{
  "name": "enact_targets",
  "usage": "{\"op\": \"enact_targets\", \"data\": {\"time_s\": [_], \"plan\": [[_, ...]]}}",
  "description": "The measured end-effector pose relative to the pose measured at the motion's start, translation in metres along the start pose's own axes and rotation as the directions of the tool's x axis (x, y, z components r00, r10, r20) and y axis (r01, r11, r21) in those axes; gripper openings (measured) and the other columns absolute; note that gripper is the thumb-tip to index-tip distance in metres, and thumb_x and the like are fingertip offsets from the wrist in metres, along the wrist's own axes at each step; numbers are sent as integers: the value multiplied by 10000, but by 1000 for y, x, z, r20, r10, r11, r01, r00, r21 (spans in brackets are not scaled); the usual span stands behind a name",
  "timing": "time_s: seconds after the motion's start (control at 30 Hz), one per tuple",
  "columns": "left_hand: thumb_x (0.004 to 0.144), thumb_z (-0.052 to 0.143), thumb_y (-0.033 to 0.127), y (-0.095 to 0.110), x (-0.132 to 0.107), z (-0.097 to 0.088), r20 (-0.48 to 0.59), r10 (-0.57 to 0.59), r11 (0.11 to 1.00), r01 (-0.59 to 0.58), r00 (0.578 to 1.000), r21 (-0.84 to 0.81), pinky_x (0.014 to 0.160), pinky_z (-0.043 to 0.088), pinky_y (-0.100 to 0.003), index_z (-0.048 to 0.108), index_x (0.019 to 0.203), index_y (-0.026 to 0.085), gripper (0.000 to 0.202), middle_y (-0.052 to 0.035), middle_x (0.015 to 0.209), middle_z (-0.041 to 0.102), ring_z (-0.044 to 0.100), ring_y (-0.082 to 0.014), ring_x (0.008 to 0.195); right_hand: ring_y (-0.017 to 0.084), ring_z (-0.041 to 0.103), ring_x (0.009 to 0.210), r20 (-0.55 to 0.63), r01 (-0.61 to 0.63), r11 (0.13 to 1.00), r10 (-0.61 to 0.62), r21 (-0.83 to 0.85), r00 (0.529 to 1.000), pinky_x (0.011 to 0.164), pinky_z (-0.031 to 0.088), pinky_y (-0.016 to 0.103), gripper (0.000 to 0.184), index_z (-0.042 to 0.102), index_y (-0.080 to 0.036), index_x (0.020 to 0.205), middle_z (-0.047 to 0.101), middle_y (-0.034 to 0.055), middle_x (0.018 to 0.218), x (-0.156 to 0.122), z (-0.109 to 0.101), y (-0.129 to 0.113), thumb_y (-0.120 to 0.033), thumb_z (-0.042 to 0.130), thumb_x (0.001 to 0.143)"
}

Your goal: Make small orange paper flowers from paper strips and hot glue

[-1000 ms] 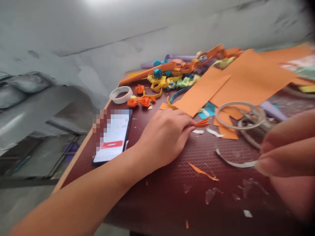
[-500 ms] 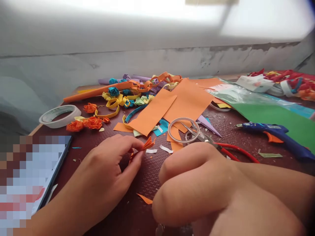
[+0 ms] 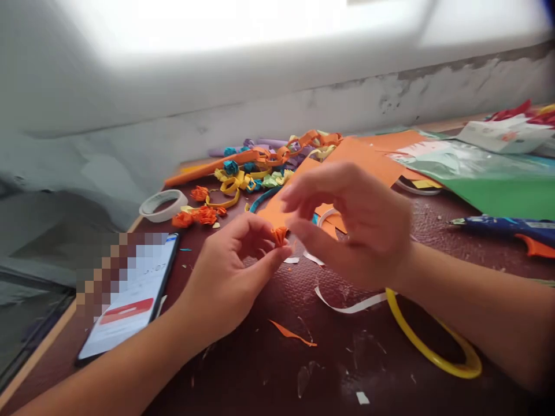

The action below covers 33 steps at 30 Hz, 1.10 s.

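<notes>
Between the thumb and fingertips of my left hand (image 3: 229, 274) is pinched a small crumpled orange paper flower (image 3: 280, 234), its folded top sticking up. My right hand (image 3: 362, 225) hovers just to its right, fingers curved and thumb apart, with nothing seen in it. Behind that hand lie orange paper sheets (image 3: 368, 157). Several finished-looking orange paper flowers (image 3: 205, 215) rest farther back on the left. A thin orange paper scrap (image 3: 292, 334) lies on the table in front of my hands.
At left are a phone (image 3: 130, 309) and a white tape roll (image 3: 161, 218). A yellow ring (image 3: 462, 367) and a white strip (image 3: 353, 308) lie near my right forearm. A blue glue gun (image 3: 494, 228) and a green sheet (image 3: 494, 196) are at right; a colourful paper chain (image 3: 277, 155) lies behind.
My right hand has risen from the near right toward the flower, and its fingers have spread. The flower stays in my left hand. The view has shifted, revealing the yellow ring.
</notes>
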<state>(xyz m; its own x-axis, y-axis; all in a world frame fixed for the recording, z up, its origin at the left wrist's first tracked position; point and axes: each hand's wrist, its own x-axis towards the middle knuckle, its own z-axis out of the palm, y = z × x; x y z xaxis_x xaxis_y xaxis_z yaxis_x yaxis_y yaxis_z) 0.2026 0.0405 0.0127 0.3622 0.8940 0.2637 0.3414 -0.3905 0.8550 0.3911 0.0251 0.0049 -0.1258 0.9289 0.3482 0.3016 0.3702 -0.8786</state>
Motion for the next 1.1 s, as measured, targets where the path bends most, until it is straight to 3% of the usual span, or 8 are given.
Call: {"op": "enact_targets", "data": {"time_s": [0.1,0.17,0.33,0.43,0.57,0.7,0.9,1.1], "plan": [[827,742,380,8,6,2,59,-53,989,61,997,-135,640,577,-289,639,886,214,204,-25,836,745,704,-179,740,164,666,930,-5,283,952,-284,112,959,846,581,331,216,657,-241,1078,677,28,1039,14,-2,1,-366,677,902],[824,754,401,10,13,3,64,-53,984,63,997,-168,673,582,-302,627,883,207,239,-36,840,744,714,-189,771,136,667,851,3,350,923,-355,162,935,785,582,292,177,671,-200,1001,687,22,965,21,-2,6,-329,705,885],[813,773,393,2,27,10,-27,89,982,-92,996,-166,661,576,-314,595,1064,252,339,0,829,739,712,-177,705,127,672,846,-54,268,954,-262,137,963,815,585,289,211,693,-196,936,696,14,956,29,-6,15,-363,768,831],[830,763,350,-5,26,13,-72,176,974,-184,982,-132,690,579,-321,602,1140,273,358,15,831,746,717,-168,687,126,671,797,-34,196,949,-193,247,981,767,589,289,326,665,-193,920,690,6,904,32,-4,17,-445,809,770],[819,773,275,-9,21,10,-84,183,967,-195,980,-165,686,597,-305,627,1038,249,264,19,820,754,724,-155,681,128,660,754,3,124,898,-138,422,990,723,587,287,446,621,-186,860,664,-1,828,34,-1,19,-493,876,662],[725,842,238,-9,23,7,-162,196,953,-227,967,-199,658,615,-296,636,934,240,294,39,753,741,715,-150,647,114,623,726,-55,193,887,-187,420,981,669,553,255,478,623,-183,808,644,-6,798,33,-1,20,-507,910,606],[724,855,242,-10,25,7,-166,235,950,-262,958,-168,625,617,-286,660,869,221,244,17,771,749,727,-156,667,110,607,713,-73,201,904,-187,377,980,671,549,261,429,593,-192,743,643,-2,770,30,-2,15,-522,864,698],[727,864,349,-16,26,7,-201,262,938,-298,944,-175,655,622,-280,611,855,205,318,5,818,720,727,-158,735,119,678,769,-32,163,901,-164,402,986,702,589,252,344,683,-174,911,709,14,845,30,1,18,-399,867,727]]}}
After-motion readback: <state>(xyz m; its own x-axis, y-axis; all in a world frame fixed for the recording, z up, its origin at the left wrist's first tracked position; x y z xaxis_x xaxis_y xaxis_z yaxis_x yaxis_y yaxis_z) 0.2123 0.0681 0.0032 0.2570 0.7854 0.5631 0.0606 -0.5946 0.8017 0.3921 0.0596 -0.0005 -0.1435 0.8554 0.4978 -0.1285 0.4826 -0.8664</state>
